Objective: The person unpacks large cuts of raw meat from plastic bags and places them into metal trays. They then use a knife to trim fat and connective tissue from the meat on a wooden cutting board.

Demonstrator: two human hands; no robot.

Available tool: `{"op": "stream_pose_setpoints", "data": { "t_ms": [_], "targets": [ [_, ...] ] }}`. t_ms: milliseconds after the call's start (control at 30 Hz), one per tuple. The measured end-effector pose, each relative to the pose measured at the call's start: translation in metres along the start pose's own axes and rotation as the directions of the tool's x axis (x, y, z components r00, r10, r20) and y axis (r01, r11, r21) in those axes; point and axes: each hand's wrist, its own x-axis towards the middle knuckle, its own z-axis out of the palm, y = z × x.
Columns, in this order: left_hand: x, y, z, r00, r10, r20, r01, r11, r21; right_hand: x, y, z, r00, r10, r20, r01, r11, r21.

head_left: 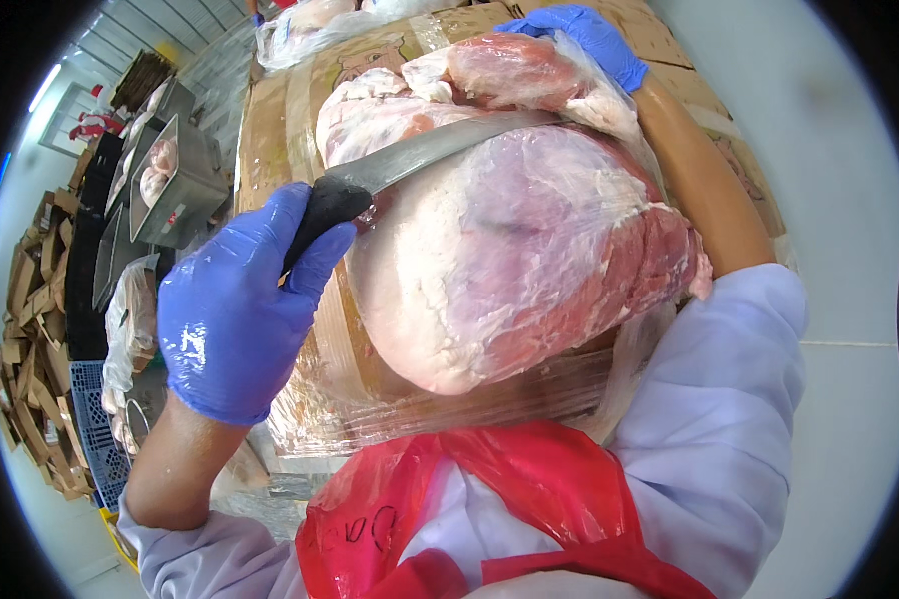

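Left hand (235, 309) fingers clamped on knife (415, 158), long axis right-and-away across meat (529, 245); right hand (594, 42) nearer tip, can't tell its fingers.

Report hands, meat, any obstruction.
Left hand gripping black-handled knife. Right hand at far edge of raw meat joint. Blade across joint; plastic film beside it.

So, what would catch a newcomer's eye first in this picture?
Probably the big slab of raw meat in the middle, resting on cardboard boxes. Across it lies the long blade of a knife, its black handle gripped by the blue-gloved left hand. The right hand, gloved too, is at the meat's far edge.
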Motion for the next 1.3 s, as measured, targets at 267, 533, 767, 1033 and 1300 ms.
{"op": "stream_pose_setpoints", "data": {
  "t_ms": [267, 533, 767, 1033, 1300],
  "targets": [
    [0.010, -0.012, 0.018, 0.999, 0.034, -0.034, -0.034, 0.999, 0.009, 0.018, 0.002, -0.026, 0.935, 0.235, 0.267, -0.311, 0.904, 0.294],
    [0.064, -0.089, 0.011, 0.961, 0.267, 0.072, -0.250, 0.950, -0.187, -0.026, -0.040, -0.024, 0.896, 0.412, 0.164, -0.421, 0.674, 0.608],
    [0.079, -0.085, -0.025, 0.954, 0.246, 0.172, -0.236, 0.969, -0.079, -0.057, -0.117, -0.049, 0.905, 0.329, -0.271, -0.314, 0.944, 0.098],
    [0.065, -0.099, -0.022, 0.959, 0.225, 0.170, -0.204, 0.970, -0.133, -0.058, -0.196, -0.029, 0.887, 0.154, -0.435, -0.266, 0.941, -0.208],
    [0.074, -0.092, -0.035, 0.952, 0.194, 0.238, -0.164, 0.977, -0.139, -0.050, -0.209, -0.098, 0.728, 0.003, -0.686, -0.132, 0.982, -0.136]
  ]
}}
